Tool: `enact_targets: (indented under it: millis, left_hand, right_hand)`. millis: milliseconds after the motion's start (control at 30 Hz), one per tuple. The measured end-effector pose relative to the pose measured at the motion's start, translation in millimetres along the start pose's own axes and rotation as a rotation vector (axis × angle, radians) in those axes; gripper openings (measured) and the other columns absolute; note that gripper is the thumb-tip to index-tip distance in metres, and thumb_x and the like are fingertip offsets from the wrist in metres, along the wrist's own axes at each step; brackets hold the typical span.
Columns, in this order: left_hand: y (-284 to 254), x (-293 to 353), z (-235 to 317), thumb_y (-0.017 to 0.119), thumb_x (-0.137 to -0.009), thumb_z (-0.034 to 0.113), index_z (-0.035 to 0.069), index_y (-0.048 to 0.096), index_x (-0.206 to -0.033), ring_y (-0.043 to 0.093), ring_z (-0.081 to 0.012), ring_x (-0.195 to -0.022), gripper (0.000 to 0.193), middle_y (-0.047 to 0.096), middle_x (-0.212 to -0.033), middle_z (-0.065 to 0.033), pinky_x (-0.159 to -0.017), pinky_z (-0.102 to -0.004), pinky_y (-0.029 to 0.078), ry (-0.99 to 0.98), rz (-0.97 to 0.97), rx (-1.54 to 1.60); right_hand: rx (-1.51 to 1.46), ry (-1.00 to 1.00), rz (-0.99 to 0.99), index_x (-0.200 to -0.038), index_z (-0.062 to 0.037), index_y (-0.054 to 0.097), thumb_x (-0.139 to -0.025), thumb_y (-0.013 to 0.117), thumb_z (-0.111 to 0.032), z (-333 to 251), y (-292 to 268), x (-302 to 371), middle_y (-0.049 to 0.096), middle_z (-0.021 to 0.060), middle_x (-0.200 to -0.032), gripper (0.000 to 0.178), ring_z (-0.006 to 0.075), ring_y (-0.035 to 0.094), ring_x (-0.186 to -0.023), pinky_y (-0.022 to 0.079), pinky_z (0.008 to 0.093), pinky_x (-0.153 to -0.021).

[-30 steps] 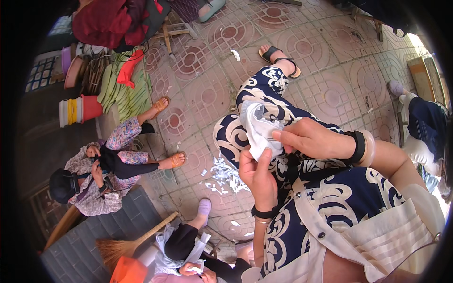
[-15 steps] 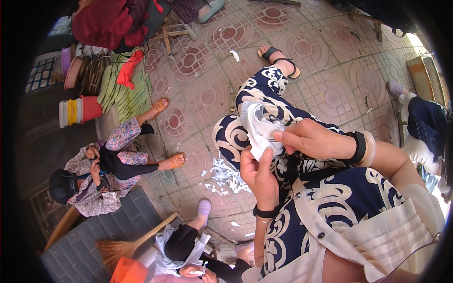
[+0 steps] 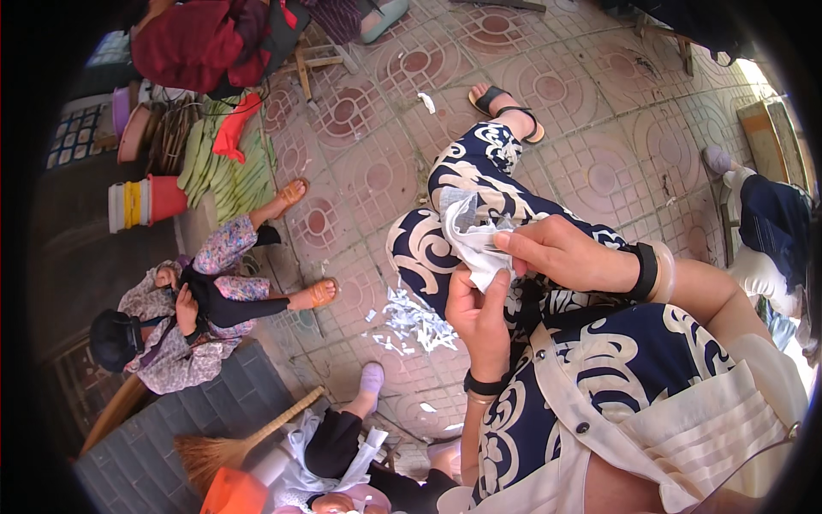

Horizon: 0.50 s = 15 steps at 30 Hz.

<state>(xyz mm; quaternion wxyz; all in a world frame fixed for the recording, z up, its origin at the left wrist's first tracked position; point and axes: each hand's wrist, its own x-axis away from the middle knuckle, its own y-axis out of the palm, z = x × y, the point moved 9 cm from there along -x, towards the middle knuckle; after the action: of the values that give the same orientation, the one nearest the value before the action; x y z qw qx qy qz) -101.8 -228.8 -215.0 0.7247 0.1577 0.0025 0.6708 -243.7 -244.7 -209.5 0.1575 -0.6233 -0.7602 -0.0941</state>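
Observation:
A crumpled piece of white cloth (image 3: 471, 248) with a sheer greyish edge is stretched between my hands, above my patterned lap. Its lower end is pinched between the thumb and fingers of my left hand (image 3: 481, 321). From the right, my right hand (image 3: 556, 253) comes in closed, thumb on top, its fingertips against the cloth. A thin grey sliver shows at those fingertips, too small to name. Below and to the left, a heap of white scraps (image 3: 415, 321) lies on the paving.
At left sits a person in a flowered top (image 3: 171, 343); another sits at the bottom beside a straw broom (image 3: 214, 454) and an orange container (image 3: 233, 493). Buckets (image 3: 165, 199), long green stalks (image 3: 210, 158) and a red bag (image 3: 233, 128) stand farther off. A wooden bench (image 3: 766, 141) is at right.
My left hand has shifted slightly right and down with the cloth, whose sheer edge is turned more into view. My right hand has barely moved. The seated person's hands at the bottom have dropped lower.

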Motion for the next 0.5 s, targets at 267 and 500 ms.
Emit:
enact_targets:
  millis: [267, 500]
  left_hand:
    - [-4.1, -0.2, 5.1, 0.063, -0.089, 0.001, -0.001, 0.056, -0.104, 0.056, -0.0090, -0.094, 0.017, 0.062, -0.106, -0.0048, -0.086, -0.0239, 0.043, 0.029, 0.061, 0.068]
    - [-2.9, 0.3, 7.5, 0.062, -0.089, 0.001, 0.000, 0.056, -0.102, 0.055, -0.0089, -0.095, 0.015, 0.061, -0.106, -0.0045, -0.087, -0.0239, 0.042, 0.068, 0.035, 0.013]
  right_hand:
    - [0.037, -0.017, -0.052, -0.068, 0.0022, 0.064, -0.100, 0.047, -0.040, -3.9, -2.1, 3.2, 0.059, 0.0117, -0.059, 0.056, 0.0222, 0.055, -0.056, 0.045, 0.0344, -0.060]
    - [0.083, -0.022, -0.057, -0.069, 0.0014, 0.066, -0.100, 0.046, -0.039, -7.3, -1.4, 3.8, 0.060, 0.0125, -0.060, 0.055, 0.0246, 0.058, -0.057, 0.046, 0.0358, -0.061]
